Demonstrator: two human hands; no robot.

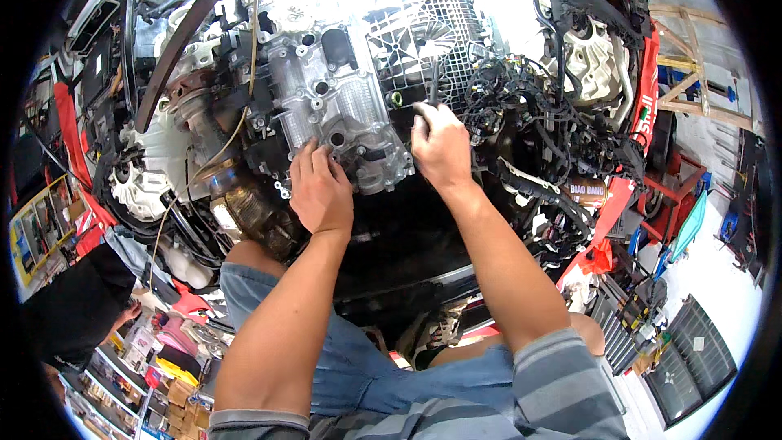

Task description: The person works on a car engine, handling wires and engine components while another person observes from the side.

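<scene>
You have the silver engine cover [350,102] in front of you, in the middle of the engine bay, and its far end washes out in white glare. Your left hand [322,187] hides part of its near left edge; the underside of that palm is out of sight. The fingers of your right hand [444,151] are partly hidden by its back. A dark rod-like piece [433,85] shows just beyond it, too indistinct to name. The rim cuts off a person in black [77,301] at near left.

The cover's long axis runs from far to near, its near end leaning a little right. Your left hand is loosely open, fingertips resting on the cover. Your right hand is curled beside the cover's near right side, near the gridded black part [456,24]; you cannot tell whether it grips the rod-like piece.
</scene>
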